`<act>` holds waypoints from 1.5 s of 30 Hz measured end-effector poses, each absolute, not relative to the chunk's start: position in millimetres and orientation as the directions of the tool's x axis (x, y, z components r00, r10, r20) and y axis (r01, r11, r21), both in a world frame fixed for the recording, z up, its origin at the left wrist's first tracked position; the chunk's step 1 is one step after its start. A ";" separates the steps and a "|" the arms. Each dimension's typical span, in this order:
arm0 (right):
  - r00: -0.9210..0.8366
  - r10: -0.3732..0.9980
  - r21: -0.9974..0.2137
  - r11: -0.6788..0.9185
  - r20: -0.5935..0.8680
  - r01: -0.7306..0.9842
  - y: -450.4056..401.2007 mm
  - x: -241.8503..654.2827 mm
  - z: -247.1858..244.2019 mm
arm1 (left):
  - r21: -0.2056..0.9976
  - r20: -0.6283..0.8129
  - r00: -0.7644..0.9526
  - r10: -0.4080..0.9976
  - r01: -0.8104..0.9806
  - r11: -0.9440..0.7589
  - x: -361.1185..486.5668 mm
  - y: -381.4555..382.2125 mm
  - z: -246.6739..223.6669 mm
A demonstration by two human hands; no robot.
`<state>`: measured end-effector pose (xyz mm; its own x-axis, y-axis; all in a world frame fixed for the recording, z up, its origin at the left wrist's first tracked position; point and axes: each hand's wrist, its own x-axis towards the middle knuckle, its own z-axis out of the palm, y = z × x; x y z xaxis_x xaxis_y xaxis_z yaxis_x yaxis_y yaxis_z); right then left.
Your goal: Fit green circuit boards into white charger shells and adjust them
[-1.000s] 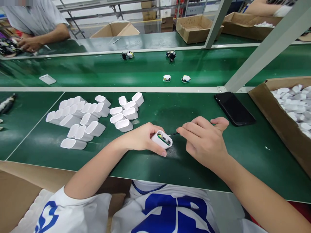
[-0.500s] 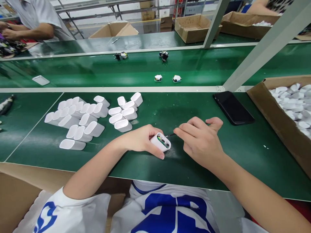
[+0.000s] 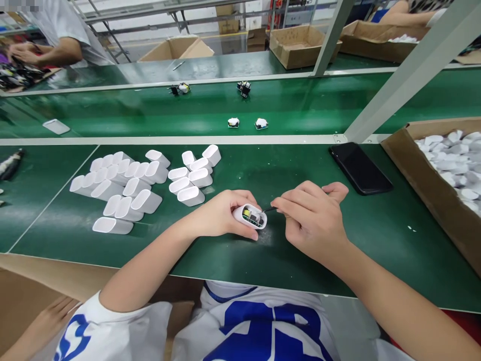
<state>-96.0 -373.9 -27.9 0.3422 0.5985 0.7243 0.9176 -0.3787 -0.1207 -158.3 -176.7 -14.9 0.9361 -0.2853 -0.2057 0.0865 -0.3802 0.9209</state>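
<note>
Past the rows of white plastic shells (image 3: 128, 188) on the green worktop (image 3: 300, 165), the left hand's (image 3: 214, 215) fingers wrap an open white shell (image 3: 237, 214) showing a circuit board (image 3: 252, 217), while the right hand's (image 3: 310, 215) fingers pinch a thin black tool (image 3: 267, 210) at its edge.

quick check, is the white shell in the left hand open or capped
Open: the white shell in the left hand shows a green circuit board inside.

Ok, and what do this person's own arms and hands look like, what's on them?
Both arms are bare below short white sleeves, and the left sleeve carries a blue print. The left hand and right hand wear no gloves, and no rings, watches or bands show.
</note>
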 end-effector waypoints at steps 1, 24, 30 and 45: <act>0.343 0.606 -0.114 -0.384 0.718 0.916 -373.9 -96.4 -28.2 | 0.919 -0.185 0.947 -0.263 0.072 -0.388 -158.6 -177.7 -15.5; 0.354 0.642 0.006 -0.487 0.680 0.873 -376.6 -96.4 -24.9 | 0.911 -0.211 0.963 -0.168 0.131 -0.391 -158.5 -181.7 -13.6; 0.365 0.645 0.011 -0.501 0.671 0.865 -375.8 -97.7 -26.4 | 0.912 -0.208 0.962 -0.178 0.125 -0.390 -159.2 -182.5 -14.8; 0.336 0.633 0.017 -0.483 0.698 0.875 -375.3 -98.4 -25.9 | 0.892 -0.262 0.942 -0.210 0.154 -0.425 -161.0 -183.4 -14.9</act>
<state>-98.4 -375.3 -25.9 0.3356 0.6328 0.6978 0.8753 -0.4833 0.0172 -161.0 -183.4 -14.9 0.9418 -0.2102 -0.2625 0.1537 -0.4253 0.8919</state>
